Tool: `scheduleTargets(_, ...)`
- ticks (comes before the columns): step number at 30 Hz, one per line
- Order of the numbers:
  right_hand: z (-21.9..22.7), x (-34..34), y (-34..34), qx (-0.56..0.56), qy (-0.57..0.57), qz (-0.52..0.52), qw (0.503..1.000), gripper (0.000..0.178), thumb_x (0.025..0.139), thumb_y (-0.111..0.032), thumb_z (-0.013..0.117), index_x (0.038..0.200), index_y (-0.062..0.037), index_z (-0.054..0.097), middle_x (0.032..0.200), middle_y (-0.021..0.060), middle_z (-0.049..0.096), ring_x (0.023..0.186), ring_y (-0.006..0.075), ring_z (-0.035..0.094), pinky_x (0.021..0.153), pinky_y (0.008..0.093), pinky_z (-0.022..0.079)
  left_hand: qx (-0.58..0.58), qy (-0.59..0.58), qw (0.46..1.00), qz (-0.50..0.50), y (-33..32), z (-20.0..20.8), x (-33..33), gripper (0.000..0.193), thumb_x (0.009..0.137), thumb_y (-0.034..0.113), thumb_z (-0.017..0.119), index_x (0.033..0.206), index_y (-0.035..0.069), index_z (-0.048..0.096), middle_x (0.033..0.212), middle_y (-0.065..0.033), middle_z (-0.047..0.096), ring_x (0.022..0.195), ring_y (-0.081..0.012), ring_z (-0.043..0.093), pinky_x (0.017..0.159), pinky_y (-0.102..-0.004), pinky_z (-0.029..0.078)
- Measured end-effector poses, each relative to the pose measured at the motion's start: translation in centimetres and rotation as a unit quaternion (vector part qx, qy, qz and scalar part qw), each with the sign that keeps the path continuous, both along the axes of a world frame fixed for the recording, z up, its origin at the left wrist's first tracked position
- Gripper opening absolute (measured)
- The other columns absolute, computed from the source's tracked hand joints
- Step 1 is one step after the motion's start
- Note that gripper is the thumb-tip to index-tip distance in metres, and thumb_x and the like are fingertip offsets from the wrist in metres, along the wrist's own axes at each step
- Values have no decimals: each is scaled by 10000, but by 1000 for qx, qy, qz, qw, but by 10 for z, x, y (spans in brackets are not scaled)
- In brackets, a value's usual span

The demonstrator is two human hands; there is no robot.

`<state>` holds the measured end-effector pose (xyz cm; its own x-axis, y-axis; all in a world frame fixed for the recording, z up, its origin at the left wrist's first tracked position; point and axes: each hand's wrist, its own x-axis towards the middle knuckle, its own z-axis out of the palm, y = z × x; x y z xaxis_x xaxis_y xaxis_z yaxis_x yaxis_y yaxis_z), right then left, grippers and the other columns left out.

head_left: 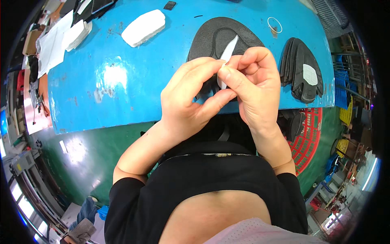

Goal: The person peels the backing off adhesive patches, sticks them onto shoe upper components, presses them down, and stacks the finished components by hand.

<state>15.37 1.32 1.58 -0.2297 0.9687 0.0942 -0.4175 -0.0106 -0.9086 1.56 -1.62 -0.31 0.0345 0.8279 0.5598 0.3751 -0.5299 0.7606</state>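
Both hands are raised over the near edge of the blue table, holding one thin white piece (pixel 230 48) between them. The piece looks like a folded sheet or pad seen almost edge-on, and its pointed end sticks up past my fingers. My right hand (pixel 260 87) pinches it between thumb and fingertips. My left hand (pixel 189 91) has its fingertips against the same spot, its thumb lower down near the piece's bottom end. Behind my hands lies a dark grey rounded pad (pixel 207 36) with a stitched or moulded curved line; my hands cover its near part.
A stack of dark pads with a white patch (pixel 310 75) sits at the right. White stacks (pixel 144 27) (pixel 77 34) lie to the left. A thin white ring (pixel 275 25) and a small black piece (pixel 170 5) are farther back. A red basket (pixel 310 142) stands below the table's right edge.
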Motion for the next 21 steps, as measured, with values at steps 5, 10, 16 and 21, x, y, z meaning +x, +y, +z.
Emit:
scheduleTargets(5, 4, 1, -2, -107, 52, 27, 992, 231, 812, 44, 609, 976, -12, 457, 889, 96, 608, 797, 130, 597, 737, 238, 493, -19, -131, 991, 4, 3, -9, 3, 310, 680, 29, 734, 971, 13, 629, 912, -118, 633, 827, -229, 616, 700, -290, 494)
scheduleTargets(10, 1, 0, -4, -64, 27, 1, 998, 200, 830, 35, 588, 990, 2, 473, 913, 95, 610, 831, 121, 598, 745, 229, 488, -53, -144, 988, 8, 1, -7, 5, 247, 711, 3, 699, 950, 6, 637, 900, -116, 640, 816, -214, 625, 705, -279, 495)
scheduleTargets(16, 2, 5, -5, -27, -44, 7, 999, 200, 817, 37, 600, 971, -5, 479, 864, 67, 620, 794, 92, 597, 713, 212, 481, -77, -163, 984, -2, 0, -8, 6, 217, 723, -16, 669, 937, 1, 640, 898, -119, 649, 813, -207, 635, 700, -272, 500)
scheduleTargets(21, -1, 4, -5, 6, -74, -37, 997, 226, 793, 35, 630, 960, -7, 483, 845, 58, 622, 773, 84, 599, 702, 203, 478, -85, -157, 984, -9, 2, -5, 8, 214, 727, -26, 650, 939, 0, 641, 893, -126, 650, 803, -214, 638, 703, -277, 503)
